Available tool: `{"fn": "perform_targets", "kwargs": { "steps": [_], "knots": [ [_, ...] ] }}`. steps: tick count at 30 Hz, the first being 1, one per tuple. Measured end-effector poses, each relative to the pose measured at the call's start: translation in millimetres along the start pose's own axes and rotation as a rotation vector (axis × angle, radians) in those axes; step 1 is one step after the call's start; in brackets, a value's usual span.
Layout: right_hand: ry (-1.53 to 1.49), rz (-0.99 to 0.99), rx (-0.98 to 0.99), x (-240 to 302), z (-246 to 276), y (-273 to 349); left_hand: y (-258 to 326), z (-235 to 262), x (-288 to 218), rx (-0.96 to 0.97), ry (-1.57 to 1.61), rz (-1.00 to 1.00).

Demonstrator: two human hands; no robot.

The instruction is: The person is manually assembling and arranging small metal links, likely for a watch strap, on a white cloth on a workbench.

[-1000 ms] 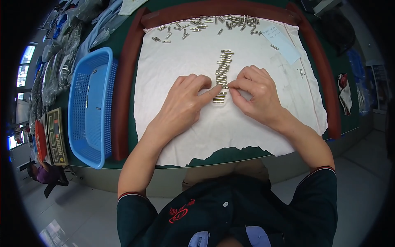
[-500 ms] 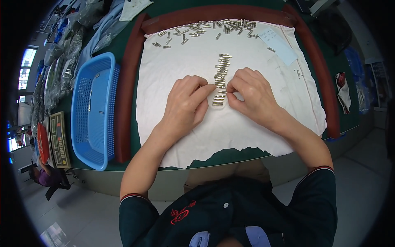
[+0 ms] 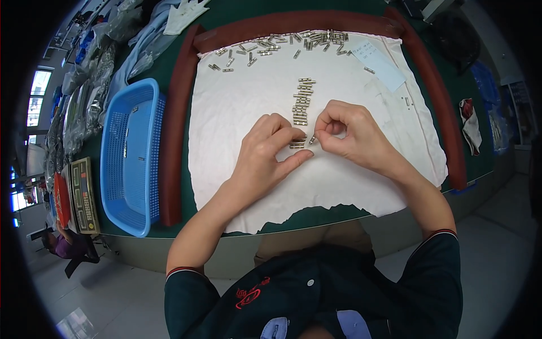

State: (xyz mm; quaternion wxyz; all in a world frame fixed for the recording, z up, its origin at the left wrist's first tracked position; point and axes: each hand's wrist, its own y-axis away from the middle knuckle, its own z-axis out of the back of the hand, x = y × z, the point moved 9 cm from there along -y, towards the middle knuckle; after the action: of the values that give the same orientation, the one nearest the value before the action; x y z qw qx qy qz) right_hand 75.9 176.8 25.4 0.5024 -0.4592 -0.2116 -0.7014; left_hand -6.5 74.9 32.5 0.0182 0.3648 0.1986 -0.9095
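On a white cloth (image 3: 248, 192), several small silvery metal cylinders form a narrow column (image 3: 302, 101) in front of me. Below a gap lies a short group of the same cylinders (image 3: 296, 143), partly covered by my left hand (image 3: 268, 148). The thumb and forefinger of that hand are apart around this group, with nothing gripped between them. My right hand (image 3: 350, 133), just right of the group, pinches one small metal cylinder (image 3: 312, 139) at its fingertips and holds it tilted.
Many loose cylinders (image 3: 271, 43) lie along the cloth's far edge, inside a dark red padded border (image 3: 299, 21). A pale blue paper slip (image 3: 381, 66) rests at far right. Left of the border stands a blue plastic basket (image 3: 131, 192) with a few small pieces in it.
One cylinder has come off the row into my right hand's pinch, now tilted. My left hand's thumb and forefinger have spread, and a gap has widened between column and lower group.
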Motion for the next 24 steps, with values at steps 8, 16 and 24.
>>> {"fn": "perform_targets", "kwargs": {
  "steps": [8, 16, 24],
  "knots": [
    [-0.351, -0.309, 0.108, -11.6, -14.2, 4.8, 2.7, 0.0, 0.4, -0.056, 0.074, 0.007],
    [-0.304, -0.169, -0.002, -10.6, -13.5, 3.5, 2.5, 4.5, -1.4, -0.091, -0.048, -0.003],
    [-0.092, -0.019, -0.006, 4.4, -18.2, 5.0, 2.9, 1.5, -7.8, -0.074, -0.057, -0.053]
  ]
}}
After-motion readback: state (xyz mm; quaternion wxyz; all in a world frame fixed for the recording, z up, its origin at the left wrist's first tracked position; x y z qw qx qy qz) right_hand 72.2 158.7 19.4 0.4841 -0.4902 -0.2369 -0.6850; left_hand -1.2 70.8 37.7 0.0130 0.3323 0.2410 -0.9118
